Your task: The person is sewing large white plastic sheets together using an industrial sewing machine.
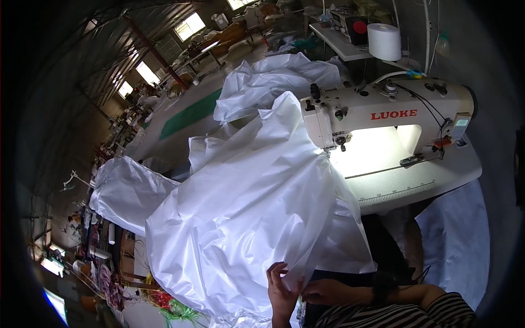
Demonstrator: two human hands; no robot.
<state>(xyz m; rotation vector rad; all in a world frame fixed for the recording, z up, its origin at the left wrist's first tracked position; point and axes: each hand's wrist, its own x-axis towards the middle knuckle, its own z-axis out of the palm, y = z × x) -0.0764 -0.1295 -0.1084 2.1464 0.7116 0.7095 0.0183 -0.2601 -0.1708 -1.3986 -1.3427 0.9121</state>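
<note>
A large sheet of glossy white fabric point(235, 218) spreads over the table and hangs down toward me. Its upper right part runs under the needle area of a white sewing machine point(394, 106), whose lamp lights the bed. At the fabric's near edge, my left hand point(281, 292) is raised with curled fingers, closed on the cloth. Close beside it on the right, my right hand point(328, 293) has its fingers pressed together near the left thumb. What lies between those fingertips is too small and dark to make out. A dark band circles my right wrist.
More white fabric lies bunched behind the machine point(279, 79) and hangs at the right point(456, 240). A white thread cone point(384, 42) stands on a side shelf point(342, 44). A green strip point(191, 113) marks the far table. Coloured scraps point(169, 303) lie at lower left.
</note>
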